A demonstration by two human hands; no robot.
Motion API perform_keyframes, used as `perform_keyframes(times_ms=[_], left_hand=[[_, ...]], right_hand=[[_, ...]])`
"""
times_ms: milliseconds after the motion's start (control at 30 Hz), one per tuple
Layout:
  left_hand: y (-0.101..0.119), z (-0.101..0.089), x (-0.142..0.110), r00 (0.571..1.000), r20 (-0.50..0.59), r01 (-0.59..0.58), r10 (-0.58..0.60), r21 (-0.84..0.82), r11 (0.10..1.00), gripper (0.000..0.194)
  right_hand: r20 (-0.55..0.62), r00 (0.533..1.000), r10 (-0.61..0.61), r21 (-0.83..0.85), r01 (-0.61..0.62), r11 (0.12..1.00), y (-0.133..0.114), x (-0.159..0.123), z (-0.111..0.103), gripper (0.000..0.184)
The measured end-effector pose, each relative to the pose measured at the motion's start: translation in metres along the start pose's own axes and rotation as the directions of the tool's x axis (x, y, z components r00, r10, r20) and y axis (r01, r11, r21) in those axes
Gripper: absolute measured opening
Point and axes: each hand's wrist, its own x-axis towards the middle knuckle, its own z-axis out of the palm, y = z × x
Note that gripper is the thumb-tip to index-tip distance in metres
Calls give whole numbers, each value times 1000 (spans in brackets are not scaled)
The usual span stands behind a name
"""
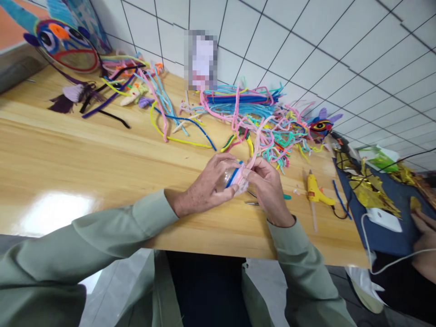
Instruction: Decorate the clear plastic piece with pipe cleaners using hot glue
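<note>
Just above the table's front half, my left hand (207, 186) is closed around a small clear plastic container (229, 173). A blue pipe cleaner band and pale pink pipe cleaner rows circle it, their far side hidden by my fingers. My right hand (270, 188) pinches a pale pink pipe cleaner (258, 144) against the container's right end, and its loose length rises toward the pile behind. Partly under my right hand lie a metal-tipped tool (252, 203) and a teal handle (287, 197). Yellow-handled pliers (250, 144) rest just beyond my hands.
Bundled and loose pipe cleaners (245, 109) line the wall. A yellow glue gun (316, 190) stands to the right, near a white power adapter (384, 220) with a cable. Decorated masks (68, 45) sit back left. Another person's hand (425, 240) shows at the right edge.
</note>
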Motion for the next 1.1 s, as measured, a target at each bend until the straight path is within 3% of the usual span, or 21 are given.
perform_keyframes(times_ms=[400,967,1100], left_hand=[[0,0,0,1000,-4,-14,14,-19,1000,43],[-5,-2,1,1000,18,-13,14,-59,998,39],[-3,-3,0,999,46,17,-12,-117,993,31]], right_hand=[[-18,997,-76,-50,75,996,7,0,-1,18],[-46,999,-12,86,15,996,3,2,3,19],[-50,998,26,90,-22,996,6,2,4,22]])
